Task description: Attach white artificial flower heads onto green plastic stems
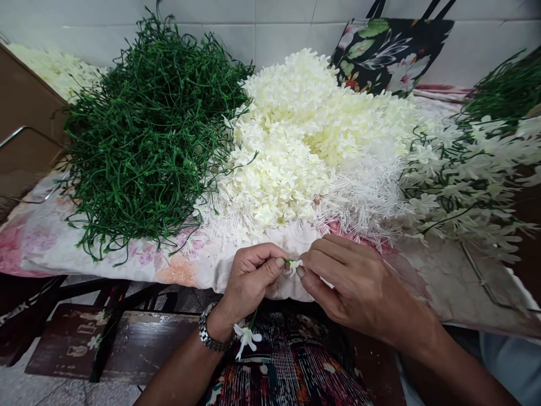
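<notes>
Nearest, below the left wrist, a white blossom (247, 338) dangles close to the patterned clothing (291, 361); its petals could catch on the metal watch (205, 327) or crumple against the lap if that wrist turns or drops. Just beyond, the left grip (256, 273) is closed, thumb against finger, on a thin green stem (287, 260). A tight pinch or a sideways push could bend that stem, and a loose one could let it twist.

The stem's tip pokes out past the left thumb toward the right grip (350, 276), and a small white flower (295, 265) sits there, between the two hands. The right thumb and fingers are at its petals; whether they pinch it or merely touch it, I cannot tell. A hard tug could tear a petal or part flower from stem.

Farther off, white filaments (359, 194) lie loosely near the front of the cloth-covered counter (177, 270), where a brushing forearm might scatter them. Behind, cream petals (279, 180) adjoin tangled green stems (147, 135), which could snag one another when pulled.
</notes>
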`<move>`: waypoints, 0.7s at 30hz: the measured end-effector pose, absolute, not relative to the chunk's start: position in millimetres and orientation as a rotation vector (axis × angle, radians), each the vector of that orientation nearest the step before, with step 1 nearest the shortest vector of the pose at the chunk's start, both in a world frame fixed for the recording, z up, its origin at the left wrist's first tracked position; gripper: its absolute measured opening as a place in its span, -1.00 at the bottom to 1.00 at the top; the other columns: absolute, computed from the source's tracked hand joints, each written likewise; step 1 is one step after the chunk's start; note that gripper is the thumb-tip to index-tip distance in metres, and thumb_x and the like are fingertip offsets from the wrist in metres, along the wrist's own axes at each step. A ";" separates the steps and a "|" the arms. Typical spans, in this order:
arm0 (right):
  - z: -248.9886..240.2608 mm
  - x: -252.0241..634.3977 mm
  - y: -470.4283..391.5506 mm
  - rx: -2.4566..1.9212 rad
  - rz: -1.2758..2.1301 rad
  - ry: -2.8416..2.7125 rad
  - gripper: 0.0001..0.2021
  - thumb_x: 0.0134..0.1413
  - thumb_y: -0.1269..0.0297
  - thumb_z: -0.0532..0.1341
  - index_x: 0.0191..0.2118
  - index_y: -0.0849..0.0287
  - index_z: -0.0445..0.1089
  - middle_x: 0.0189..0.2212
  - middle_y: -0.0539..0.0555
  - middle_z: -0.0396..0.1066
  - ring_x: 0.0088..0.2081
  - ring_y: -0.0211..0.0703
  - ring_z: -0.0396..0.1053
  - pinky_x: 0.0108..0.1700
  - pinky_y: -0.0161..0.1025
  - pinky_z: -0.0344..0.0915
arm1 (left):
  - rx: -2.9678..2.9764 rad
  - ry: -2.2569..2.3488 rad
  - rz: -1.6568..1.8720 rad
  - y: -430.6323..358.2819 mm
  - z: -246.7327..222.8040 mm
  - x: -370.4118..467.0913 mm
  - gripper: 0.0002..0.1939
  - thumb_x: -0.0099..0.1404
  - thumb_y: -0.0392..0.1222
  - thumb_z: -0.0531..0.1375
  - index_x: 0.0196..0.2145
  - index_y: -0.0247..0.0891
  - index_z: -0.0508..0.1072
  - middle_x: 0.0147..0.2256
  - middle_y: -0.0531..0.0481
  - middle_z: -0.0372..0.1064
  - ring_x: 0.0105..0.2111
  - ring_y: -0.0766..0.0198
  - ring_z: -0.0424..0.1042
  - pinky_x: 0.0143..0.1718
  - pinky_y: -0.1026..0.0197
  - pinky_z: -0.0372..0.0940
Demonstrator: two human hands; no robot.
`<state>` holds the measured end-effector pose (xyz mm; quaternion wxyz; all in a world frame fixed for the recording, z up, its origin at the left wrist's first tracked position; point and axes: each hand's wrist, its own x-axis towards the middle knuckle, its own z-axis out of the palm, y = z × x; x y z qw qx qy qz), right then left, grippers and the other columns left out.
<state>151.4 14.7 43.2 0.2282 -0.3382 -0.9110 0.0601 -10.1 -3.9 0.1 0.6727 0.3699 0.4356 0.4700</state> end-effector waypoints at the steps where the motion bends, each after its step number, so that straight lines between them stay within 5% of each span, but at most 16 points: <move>1: 43.3 151.0 14.0 -0.933 0.135 -2.513 -0.75 0.11 0.48 0.03 -0.56 0.21 0.28 -0.62 0.01 0.22 -0.52 -0.24 0.14 -0.44 -0.25 0.08 | 0.826 0.980 1.060 -4.1 0.3 -10.2 -0.71 0.06 0.00 0.27 -0.54 -0.32 0.45 -0.69 0.15 0.04 -0.67 0.46 -0.07 -0.66 0.35 -0.16; 12: 44.7 152.5 12.9 -0.917 0.328 -2.462 -0.74 0.11 0.48 0.02 -0.57 0.20 0.22 -0.63 -0.01 0.17 -0.56 -0.29 0.12 -0.49 -0.30 0.05 | 0.851 0.960 1.068 -5.7 -0.6 -10.7 -0.70 0.07 0.02 0.27 -0.52 -0.31 0.47 -0.60 0.04 0.28 -0.60 0.40 0.12 -0.60 0.34 0.00; 21: 46.7 159.9 11.2 -0.940 0.438 -2.392 -0.77 0.09 0.48 0.02 -0.56 0.18 0.17 -0.62 -0.03 0.16 -0.55 -0.31 0.13 -0.49 -0.33 0.04 | 0.976 0.994 1.051 -5.6 3.5 -12.5 -0.68 0.12 0.05 0.22 -0.50 -0.30 0.48 -0.63 0.05 0.25 -0.65 0.42 0.07 -0.65 0.35 -0.06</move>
